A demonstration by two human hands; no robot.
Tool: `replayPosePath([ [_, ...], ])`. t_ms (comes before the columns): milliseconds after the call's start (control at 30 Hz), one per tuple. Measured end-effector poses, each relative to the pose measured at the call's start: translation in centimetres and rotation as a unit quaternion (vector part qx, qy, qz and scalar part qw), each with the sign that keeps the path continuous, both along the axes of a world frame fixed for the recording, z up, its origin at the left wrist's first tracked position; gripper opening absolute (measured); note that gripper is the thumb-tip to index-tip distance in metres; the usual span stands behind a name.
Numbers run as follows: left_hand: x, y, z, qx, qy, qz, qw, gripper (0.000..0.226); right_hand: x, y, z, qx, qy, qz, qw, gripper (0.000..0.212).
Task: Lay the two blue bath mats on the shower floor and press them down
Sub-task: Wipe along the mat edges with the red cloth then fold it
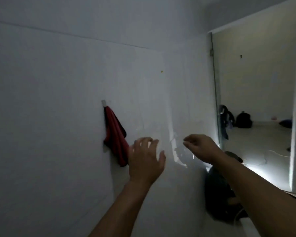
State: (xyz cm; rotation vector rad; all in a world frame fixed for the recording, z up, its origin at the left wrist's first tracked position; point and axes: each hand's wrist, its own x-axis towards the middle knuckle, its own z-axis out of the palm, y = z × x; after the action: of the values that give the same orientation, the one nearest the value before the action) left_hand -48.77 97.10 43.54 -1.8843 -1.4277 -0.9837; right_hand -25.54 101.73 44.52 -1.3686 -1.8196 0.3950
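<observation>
No blue bath mat and no shower floor appear in this view. I face a pale wall in dim light. My left hand [146, 161] is raised in front of the wall with fingers spread and loosely bent, holding nothing. My right hand [200, 147] is raised beside it at about the same height, fingers loosely curled downward, also holding nothing. Both forearms reach up from the bottom of the frame.
A red cloth [115, 135] hangs from a small wall hook [103, 102], just left of my left hand. A doorway [256, 117] at right opens onto a lit room with dark bags [243, 119] on its floor. A dark object [220, 194] sits low beside the wall.
</observation>
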Motion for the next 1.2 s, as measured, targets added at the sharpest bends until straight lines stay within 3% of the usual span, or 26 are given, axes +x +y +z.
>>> replayPosePath([
  [67,-3.8,-0.6,3.1,0.028,-0.016,0.073,0.997,0.043,-4.4,1.2,2.6,0.005,-0.002,0.065,0.998,0.028],
  [167,-8.7,-0.9,6.9,-0.016,-0.052,0.164,0.985,0.052,-10.8,2.6,5.5,-0.007,0.010,0.133,0.991,0.034],
  [333,-11.4,1.1,8.4,-0.105,-0.093,0.185,0.973,0.059,-19.2,4.1,6.5,-0.060,0.068,0.179,0.980,0.047],
  [467,-10.7,3.0,7.7,-0.086,-0.212,0.133,0.964,0.048,-22.9,4.7,4.0,-0.110,0.152,0.203,0.961,0.058],
  [533,-10.5,3.4,8.0,-0.072,-0.273,0.088,0.955,0.047,-23.1,4.9,3.6,-0.112,0.178,0.202,0.957,0.037],
  [600,-10.4,3.3,9.1,-0.051,-0.363,0.023,0.930,0.044,-22.2,4.9,4.5,-0.097,0.223,0.195,0.950,0.011],
  [733,-10.1,2.5,13.0,-0.031,-0.498,-0.106,0.860,0.048,-18.5,4.2,8.5,-0.063,0.339,0.184,0.920,0.016],
  [933,-5.2,1.6,14.0,-0.157,-0.465,-0.189,0.850,0.080,-8.2,2.0,10.7,-0.057,0.402,0.136,0.904,0.015],
  [1000,-2.2,1.5,12.5,-0.283,-0.475,-0.232,0.800,0.086,-3.7,0.8,9.5,-0.056,0.455,0.100,0.883,0.014],
  [1100,3.7,0.7,8.9,-0.536,-0.434,-0.285,0.666,0.069,2.9,-2.0,6.7,-0.044,0.502,0.032,0.863,0.015],
  [1200,10.6,-0.3,4.1,-0.661,-0.347,-0.305,0.591,0.063,9.5,-5.4,3.1,-0.030,0.487,-0.038,0.872,0.020],
])
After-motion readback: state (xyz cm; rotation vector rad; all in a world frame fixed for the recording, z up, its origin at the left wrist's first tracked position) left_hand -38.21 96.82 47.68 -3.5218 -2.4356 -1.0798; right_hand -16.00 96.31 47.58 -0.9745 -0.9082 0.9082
